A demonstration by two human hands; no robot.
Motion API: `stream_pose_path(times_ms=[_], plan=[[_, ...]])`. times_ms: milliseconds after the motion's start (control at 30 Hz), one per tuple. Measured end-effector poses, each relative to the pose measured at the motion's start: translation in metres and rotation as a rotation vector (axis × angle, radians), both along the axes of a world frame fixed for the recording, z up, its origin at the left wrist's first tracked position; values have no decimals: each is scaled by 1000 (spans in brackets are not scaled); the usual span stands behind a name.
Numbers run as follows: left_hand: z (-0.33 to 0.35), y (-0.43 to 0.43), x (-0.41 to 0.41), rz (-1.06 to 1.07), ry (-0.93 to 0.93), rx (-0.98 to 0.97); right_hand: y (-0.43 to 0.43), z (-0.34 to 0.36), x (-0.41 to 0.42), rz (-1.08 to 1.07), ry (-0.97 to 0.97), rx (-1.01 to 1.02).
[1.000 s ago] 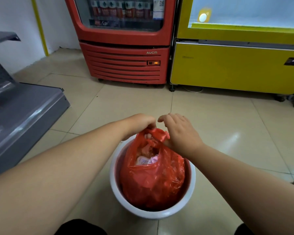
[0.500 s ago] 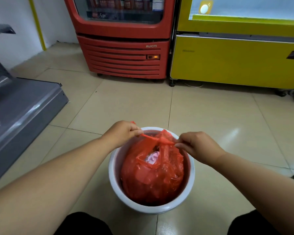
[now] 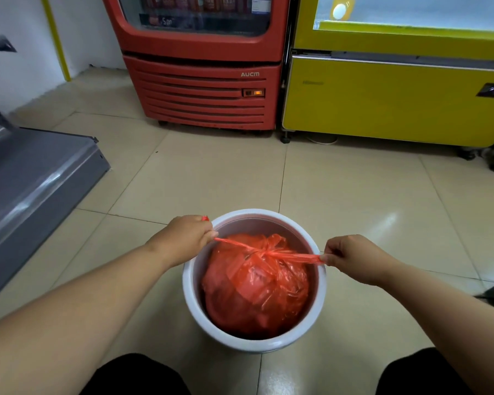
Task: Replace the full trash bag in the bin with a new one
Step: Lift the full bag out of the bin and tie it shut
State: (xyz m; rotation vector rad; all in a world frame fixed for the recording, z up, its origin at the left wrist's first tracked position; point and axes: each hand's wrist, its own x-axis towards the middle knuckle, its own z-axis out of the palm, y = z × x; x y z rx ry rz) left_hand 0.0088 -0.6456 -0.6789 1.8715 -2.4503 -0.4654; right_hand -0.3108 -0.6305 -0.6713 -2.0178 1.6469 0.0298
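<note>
Knot-tying step, bag (image 3: pixel 254 289) sitting inside bin (image 3: pixel 189 283): left hand (image 3: pixel 187 238) and right hand (image 3: pixel 351 258) well apart, each clamped on a tail (image 3: pixel 229 243), pulling knot (image 3: pixel 264 252) taut; next move likely: grip knot, lift bag straight out.

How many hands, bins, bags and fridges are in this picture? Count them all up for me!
Hands: 2, the left hand and the right hand, each pulling an end of the bag's knot
Bins: 1, the white bin
Bags: 1, the red bag
Fridges: 2, the red fridge and the yellow fridge
Total: 6
</note>
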Motion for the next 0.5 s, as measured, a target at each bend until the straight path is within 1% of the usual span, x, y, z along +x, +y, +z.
stream_pose_path(times_ms=[33, 67, 133, 200, 267, 300, 433, 467, 500], plan=[[2, 0, -1, 14, 35, 28, -1, 2, 2, -52, -71, 28], [5, 0, -4, 45, 110, 55, -2, 3, 5, -137, -197, 72], [11, -1, -17, 143, 308, 86, -5, 4, 14, -313, -530, 141], [11, -1, -37, 300, 524, 134, -8, 6, 31, -457, -889, 229], [4, -2, -55, 466, 730, 129, -9, 9, 51, -599, -1186, 349], [0, -3, -64, 553, 853, 125, -10, 9, 59, -664, -1284, 392], [3, -7, -94, 841, 1490, 190, -13, 6, 85, -841, -1489, 443], [7, -8, -97, 907, 1593, 167, -13, 5, 89, -914, -1562, 436], [8, -9, -96, 956, 1633, 134, -13, 4, 92, -999, -1628, 416]])
